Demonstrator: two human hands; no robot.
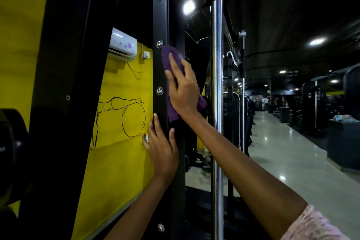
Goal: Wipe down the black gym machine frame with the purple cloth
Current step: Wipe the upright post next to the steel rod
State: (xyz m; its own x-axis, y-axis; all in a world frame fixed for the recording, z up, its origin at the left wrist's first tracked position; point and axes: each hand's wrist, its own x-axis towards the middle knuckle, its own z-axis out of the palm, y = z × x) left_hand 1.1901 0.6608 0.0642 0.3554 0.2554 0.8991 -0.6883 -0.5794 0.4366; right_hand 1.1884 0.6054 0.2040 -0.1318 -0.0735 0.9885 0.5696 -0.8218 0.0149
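Observation:
A black upright post (160,19) of the gym machine frame runs top to bottom through the middle of the view, studded with silver bolts. My right hand (182,87) presses the purple cloth (171,58) flat against the post's right face, fingers straight and spread over the fabric. The cloth's lower end hangs out below my palm. Lower down, my left hand (161,146) rests on the same post, fingers straight on its front face and thumb round its right edge.
A chrome guide rod (217,84) stands just right of the post. A thick black slanted beam (64,84) fills the left. Behind lie a yellow wall (120,152) with a line drawing and an air conditioner (123,45). A shiny aisle (288,161) with more machines stretches right.

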